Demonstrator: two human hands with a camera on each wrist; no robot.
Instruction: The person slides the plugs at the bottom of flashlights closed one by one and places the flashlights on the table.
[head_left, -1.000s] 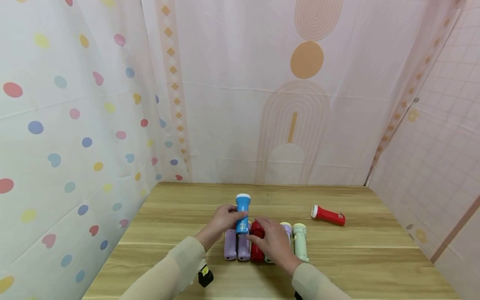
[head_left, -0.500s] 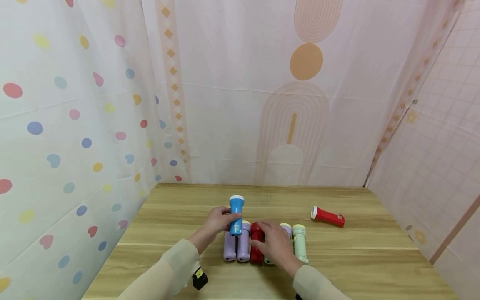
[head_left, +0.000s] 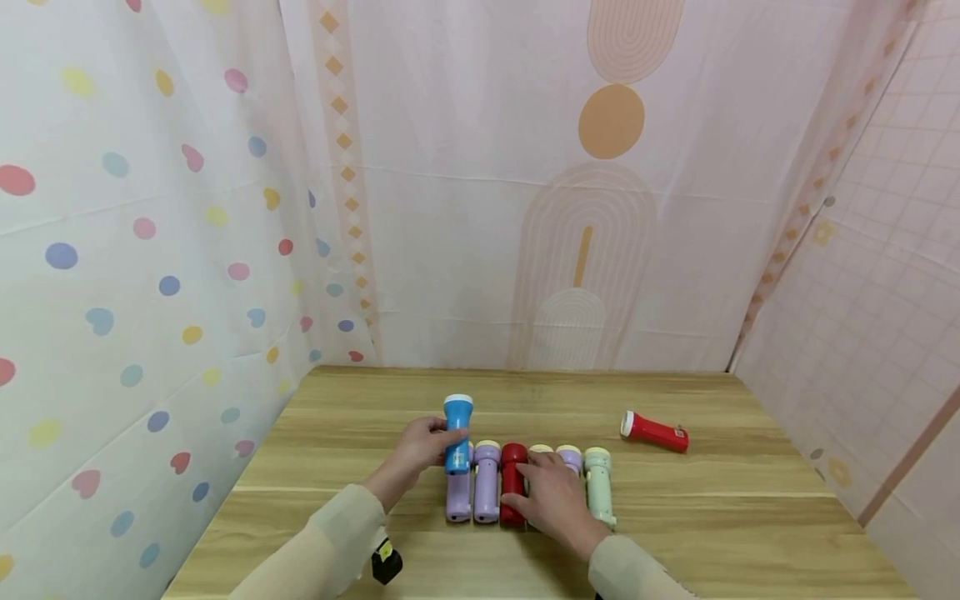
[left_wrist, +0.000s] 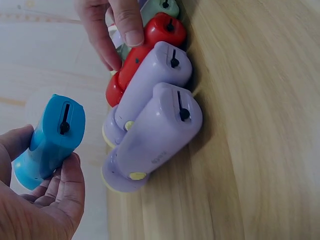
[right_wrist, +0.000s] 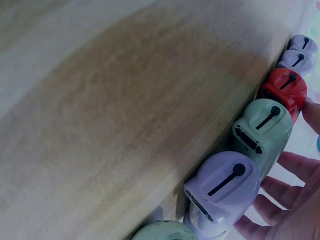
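Note:
My left hand [head_left: 416, 450] grips a blue flashlight [head_left: 457, 412] with a white rim, lifted over the left end of a row of flashlights. Below it lies a purple flashlight [head_left: 458, 502], beside a second purple flashlight [head_left: 486, 487]. A red flashlight [head_left: 513, 479] follows in the row. My right hand [head_left: 557, 497] rests over the row's right half, thumb at the red one. Its fingers lie along a pale green flashlight [right_wrist: 262, 122] and another purple flashlight [right_wrist: 225, 187], both partly hidden in the head view. Another pale green flashlight [head_left: 599, 487] ends the row.
Apart from the row, a red flashlight [head_left: 656, 432] with a white rim lies slanted at the right of the wooden table [head_left: 712, 533]. Patterned curtains [head_left: 465, 250] stand behind the table and on both sides.
My left hand has carried the blue flashlight leftward, from over the second purple flashlight to over the leftmost one. The right hand has stayed on the row, shifting only slightly.

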